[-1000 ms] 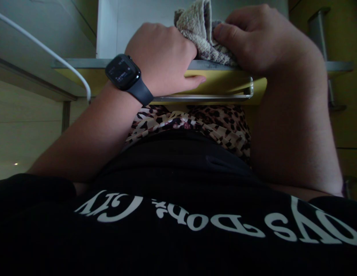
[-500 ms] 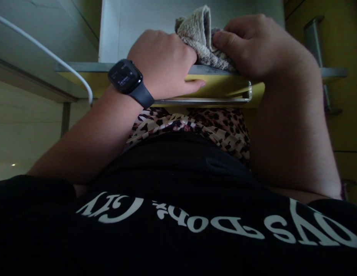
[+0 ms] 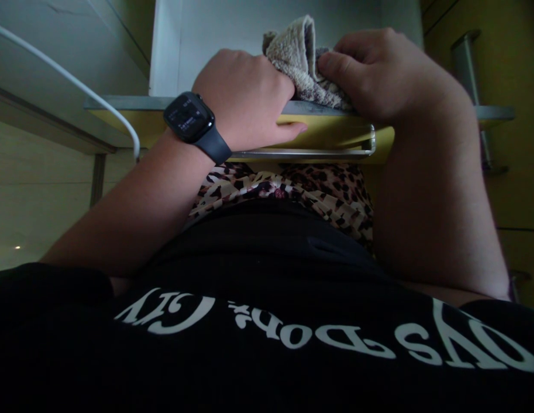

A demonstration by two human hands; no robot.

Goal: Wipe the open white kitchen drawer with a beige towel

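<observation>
A crumpled grey-beige terry cloth (image 3: 299, 63) lies over the top edge of an open drawer's front (image 3: 331, 129). My right hand (image 3: 374, 74) is closed on the cloth's right side, thumb and fingers pinching it. To the left of the cloth, my left hand (image 3: 245, 97) wraps over the same drawer edge, its thumb along the yellow outer face. The other left fingers are hidden behind the edge. A black smartwatch (image 3: 190, 117) is on my left wrist.
The pale drawer interior (image 3: 219, 28) spreads beyond the hands. Below the left thumb runs a metal bar handle (image 3: 301, 154). A white cable (image 3: 69, 74) hangs at the left. Yellow cabinet fronts with another metal handle (image 3: 467, 57) stand at the right.
The whole view has shifted slightly, with the drawer and both hands a little lower in the picture. Both hands keep the same hold on the cloth and the drawer front.
</observation>
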